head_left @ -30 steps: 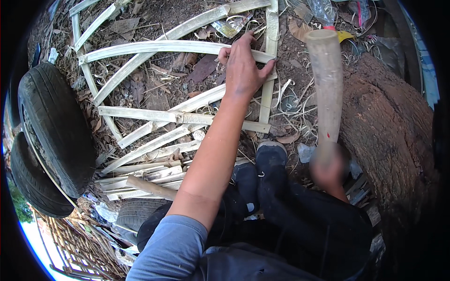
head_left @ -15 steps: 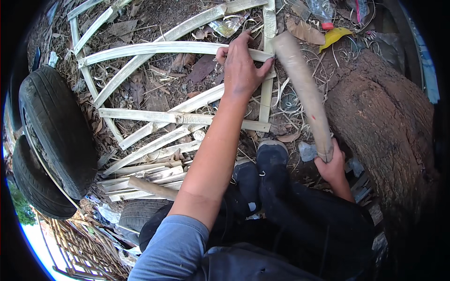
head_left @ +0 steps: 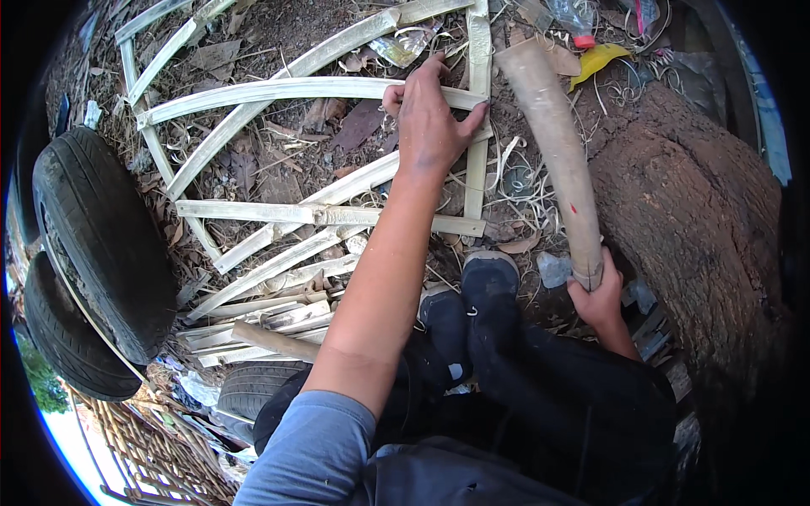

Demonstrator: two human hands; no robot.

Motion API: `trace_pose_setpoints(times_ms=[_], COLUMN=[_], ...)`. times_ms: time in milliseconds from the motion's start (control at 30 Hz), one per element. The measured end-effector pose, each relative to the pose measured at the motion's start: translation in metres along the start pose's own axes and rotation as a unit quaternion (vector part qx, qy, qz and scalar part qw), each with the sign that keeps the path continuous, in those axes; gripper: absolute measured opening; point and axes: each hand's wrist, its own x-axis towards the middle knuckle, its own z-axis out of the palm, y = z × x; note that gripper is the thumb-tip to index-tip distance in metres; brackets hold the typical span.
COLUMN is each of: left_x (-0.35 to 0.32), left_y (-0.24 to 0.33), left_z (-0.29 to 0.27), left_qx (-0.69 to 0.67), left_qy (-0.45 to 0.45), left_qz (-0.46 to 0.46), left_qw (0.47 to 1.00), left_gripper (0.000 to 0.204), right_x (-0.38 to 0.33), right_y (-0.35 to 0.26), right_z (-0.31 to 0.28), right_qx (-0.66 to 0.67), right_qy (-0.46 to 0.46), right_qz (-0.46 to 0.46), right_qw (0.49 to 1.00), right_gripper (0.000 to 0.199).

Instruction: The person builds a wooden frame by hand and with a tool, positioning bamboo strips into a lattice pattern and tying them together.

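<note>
Under my left hand (head_left: 429, 118), a pale split-bamboo strip (head_left: 278, 88) runs leftward in a gentle curve. My fingers are bent over the strip near its right end, thumb pointing right, where it meets an upright strip (head_left: 478, 67). My right hand (head_left: 601, 291) is closed around the lower end of a thick wooden stick (head_left: 557, 152). The stick's broad upper end lies just right of the upright strip, and a small red mark shows on its side. Crossing strips (head_left: 253, 211) form a lattice on the ground; my left forearm hides part of it.
Old tyres (head_left: 101, 244) stand at the left. A large brown tree trunk (head_left: 683, 219) bounds the right side. More strips (head_left: 278, 316) are piled beside my legs, and my shoes (head_left: 489, 282) are close below the lattice. A yellow leaf (head_left: 599, 63) and a plastic bottle (head_left: 578, 21) lie at the far right.
The stick's upper end has moved slightly farther away, and my right hand has shifted a little right and nearer. My left hand stays on the strip.
</note>
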Motion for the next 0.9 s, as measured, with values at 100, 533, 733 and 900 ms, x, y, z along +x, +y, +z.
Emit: trace_pose_setpoints(times_ms=[100,533,733,900], left_x=[-0.001,0.0,0.0,-0.004], left_y=[-0.002,-0.001,-0.001,-0.006], left_z=[0.0,-0.006,-0.003,-0.007], left_qx=[0.012,0.015,-0.005,0.023], left_qy=[0.005,-0.021,-0.014,-0.026], left_qz=[0.015,0.001,0.005,-0.008], left_qw=[1.0,1.0,1.0,0.999], left_gripper=[0.082,0.086,0.083,0.091], right_x=[-0.002,-0.007,0.0,0.003], right_y=[-0.004,0.002,0.001,-0.002], right_z=[0.004,0.012,0.002,0.008], right_qx=[0.038,0.098,0.075,-0.021], right_qy=[0.029,0.017,0.044,0.003], right_qz=[-0.002,-0.021,0.0,0.023], right_qw=[0.999,0.995,0.996,1.0], right_gripper=[0.042,0.044,0.044,0.048])
